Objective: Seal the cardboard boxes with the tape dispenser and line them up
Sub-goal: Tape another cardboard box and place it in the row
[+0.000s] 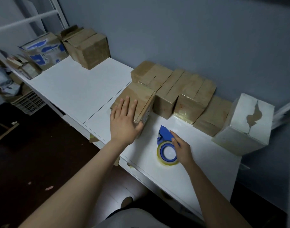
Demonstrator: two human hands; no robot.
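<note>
Left hand [124,120] flat, fingers straight, atop cardboard box [139,96] at left end of taped row [185,91] along wall. Right hand [182,149] rests on tape dispenser [162,145], which lies flat on counter [75,86] — thumb hidden, cannot tell if gripped. Box sits just left of and beyond dispenser, long axis toward wall — right hand nearer tool

- Far-left box [44,51]: blue printing on white panels, characters too blurred to read.
- Front box [134,99]: pale side label [146,115], possibly printed, illegible.
- No readable text, brand or number found.
</note>
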